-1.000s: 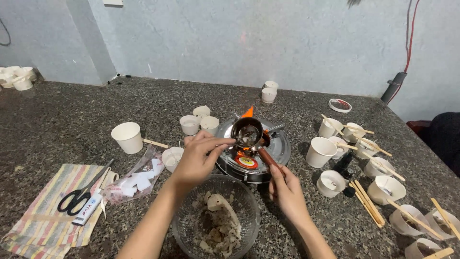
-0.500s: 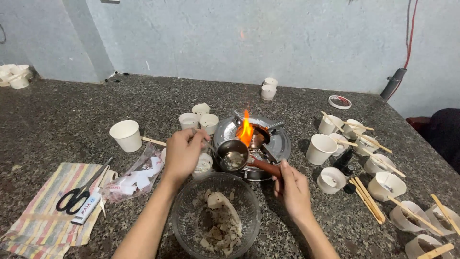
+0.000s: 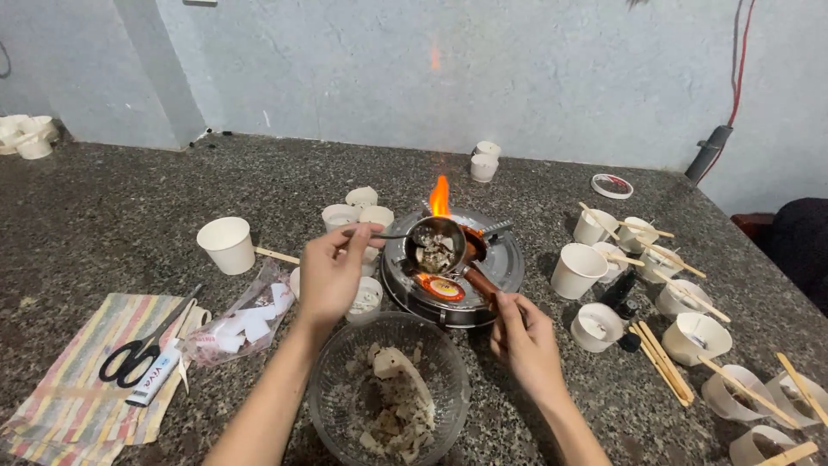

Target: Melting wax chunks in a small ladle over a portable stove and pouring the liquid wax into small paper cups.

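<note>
Left hand (image 3: 328, 274): my fingers pinch a thin metal spoon (image 3: 390, 235), its tip over the small pot (image 3: 436, 244)
Small pot: above the burner (image 3: 504, 263), beside the flame (image 3: 441, 197)
Right hand (image 3: 526, 343): closed around the pot's brown handle (image 3: 479, 280)

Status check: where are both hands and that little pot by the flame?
Left hand holds spoon in small pot. Right hand grips pot handle beside flame. Glass bowl sits below, clear.

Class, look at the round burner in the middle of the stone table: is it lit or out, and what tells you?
Lit. An orange flame rises from the burner just behind the small pot, whose handle the right hand holds.
</note>
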